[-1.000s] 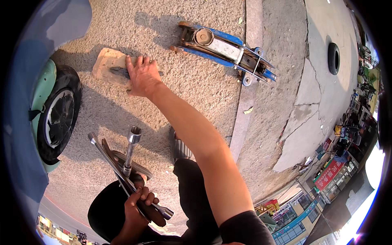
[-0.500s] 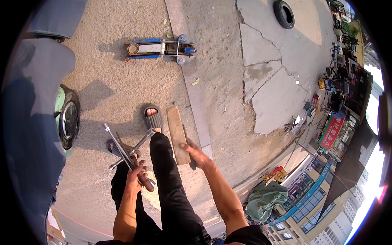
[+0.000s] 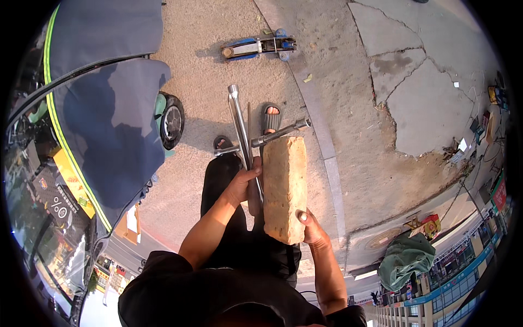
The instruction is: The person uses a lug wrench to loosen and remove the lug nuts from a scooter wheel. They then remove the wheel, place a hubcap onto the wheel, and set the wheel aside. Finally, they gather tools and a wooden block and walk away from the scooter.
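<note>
My left hand [image 3: 243,182] is closed around a chrome four-way lug wrench [image 3: 238,117], whose arms stick out forward and to both sides. A thin rod [image 3: 249,122] with a brown handle is held against it in the same hand. On the right, my right hand [image 3: 314,228] grips the near end of a thick tan block [image 3: 285,188] that looks like worn wood, its thumb on the top face. The block is lifted in front of my legs, close beside the wrench. Its underside and the fingers beneath it are hidden.
A blue and silver floor jack [image 3: 259,48] lies on the rough ground ahead. To the left stands a vehicle with grey-blue covers [image 3: 109,103] and a small wheel [image 3: 172,121]. My sandalled foot [image 3: 271,117] is beyond the wrench. A green tarp heap [image 3: 406,261] sits at right.
Both hands have come up, bringing the wrench and block nearer to me and closer together. The block has turned to show a broader face. My view has shifted left, showing more of the vehicle.
</note>
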`<state>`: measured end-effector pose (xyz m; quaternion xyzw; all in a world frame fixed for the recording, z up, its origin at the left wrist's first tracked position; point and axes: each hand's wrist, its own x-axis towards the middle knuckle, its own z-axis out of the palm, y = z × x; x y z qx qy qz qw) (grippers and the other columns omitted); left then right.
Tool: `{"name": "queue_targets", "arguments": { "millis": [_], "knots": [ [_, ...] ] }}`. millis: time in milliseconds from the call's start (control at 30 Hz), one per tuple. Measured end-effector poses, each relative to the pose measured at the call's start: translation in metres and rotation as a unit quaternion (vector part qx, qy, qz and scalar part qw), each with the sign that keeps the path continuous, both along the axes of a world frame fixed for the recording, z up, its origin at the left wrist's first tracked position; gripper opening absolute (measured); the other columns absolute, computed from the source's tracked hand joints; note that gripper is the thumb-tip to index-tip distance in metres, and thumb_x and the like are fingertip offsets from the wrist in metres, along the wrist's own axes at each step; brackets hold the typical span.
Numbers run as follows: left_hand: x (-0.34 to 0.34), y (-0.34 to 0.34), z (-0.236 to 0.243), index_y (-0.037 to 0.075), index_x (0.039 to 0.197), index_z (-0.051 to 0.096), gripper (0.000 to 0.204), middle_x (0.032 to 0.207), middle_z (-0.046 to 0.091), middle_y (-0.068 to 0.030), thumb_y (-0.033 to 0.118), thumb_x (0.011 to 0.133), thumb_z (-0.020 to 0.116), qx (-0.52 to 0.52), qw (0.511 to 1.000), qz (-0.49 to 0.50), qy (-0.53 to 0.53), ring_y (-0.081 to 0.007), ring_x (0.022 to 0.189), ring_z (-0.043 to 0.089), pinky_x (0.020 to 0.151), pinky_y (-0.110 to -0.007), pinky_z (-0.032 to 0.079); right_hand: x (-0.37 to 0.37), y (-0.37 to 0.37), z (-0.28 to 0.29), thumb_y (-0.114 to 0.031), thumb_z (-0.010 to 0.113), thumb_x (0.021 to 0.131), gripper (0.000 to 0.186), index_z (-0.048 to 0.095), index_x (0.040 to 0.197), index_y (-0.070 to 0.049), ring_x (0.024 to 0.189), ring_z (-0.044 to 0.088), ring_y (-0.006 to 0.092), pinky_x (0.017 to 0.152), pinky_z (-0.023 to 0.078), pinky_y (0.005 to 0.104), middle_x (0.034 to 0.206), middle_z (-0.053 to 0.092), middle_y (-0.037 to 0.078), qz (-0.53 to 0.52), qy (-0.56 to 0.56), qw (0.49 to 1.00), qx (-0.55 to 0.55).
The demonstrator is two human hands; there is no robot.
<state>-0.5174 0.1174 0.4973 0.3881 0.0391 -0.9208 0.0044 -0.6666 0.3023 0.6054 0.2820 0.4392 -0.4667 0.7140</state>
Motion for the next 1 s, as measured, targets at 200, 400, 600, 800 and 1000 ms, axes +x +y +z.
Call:
{"name": "queue_targets", "arguments": {
  "millis": [200,400,600,800,1000],
  "knots": [
    [-0.029,-0.027,0.023,0.006,0.142,0.043,0.068,0.129,0.060,-0.0105,0.016,0.081,0.070,-0.046,0.996,-0.021,-0.072,-0.0242,0.119,0.058,0.106,-0.038,0.043,-0.029,-0.034,0.012,-0.049,0.077,0.075,0.106,0.026,0.152,0.003,0.133,0.044,0.0295,0.112,0.033,0.0403,0.143,0.046,0.020,0.026,-0.029,0.999,-0.023],
    [0.005,-0.058,0.003,0.003,0.151,0.030,0.086,0.137,0.056,-0.0128,0.015,0.077,0.074,-0.032,0.998,0.055,-0.028,-0.0264,0.124,0.056,0.108,-0.039,0.043,-0.033,-0.092,0.035,-0.039,0.076,0.086,0.088,0.032,0.149,0.003,0.124,0.049,0.0183,0.106,0.039,0.0332,0.136,0.053,0.011,0.021,0.056,0.996,-0.071],
    [0.032,-0.125,0.001,0.002,0.141,0.043,0.077,0.131,0.060,-0.0123,0.013,0.072,0.077,-0.088,0.993,0.049,-0.068,-0.0273,0.119,0.059,0.106,-0.040,0.044,-0.055,-0.108,0.016,-0.026,0.074,0.089,0.055,0.046,0.130,-0.002,0.084,0.065,0.0239,0.071,0.055,0.0407,0.096,0.064,0.013,-0.124,-0.012,0.990,0.062],
    [0.067,-0.155,-0.018,0.001,0.143,0.041,0.083,0.131,0.060,-0.0130,0.014,0.071,0.079,-0.045,0.992,0.094,-0.064,-0.0288,0.118,0.060,0.102,-0.041,0.046,-0.140,-0.161,-0.091,-0.017,0.062,0.093,0.042,0.051,0.130,0.000,0.073,0.062,0.0213,0.065,0.050,0.0313,0.084,0.062,0.009,-0.074,0.106,0.987,0.095],
    [0.077,-0.134,-0.028,0.001,0.139,0.048,0.078,0.126,0.063,-0.0183,0.021,0.071,0.081,0.005,0.983,0.171,-0.063,-0.0349,0.113,0.064,0.097,-0.047,0.052,-0.197,-0.228,-0.275,-0.022,0.062,0.087,0.024,0.066,0.094,0.000,0.054,0.062,0.0216,0.050,0.048,0.0352,0.070,0.065,0.009,0.413,0.263,0.863,0.127]
  ]
}}
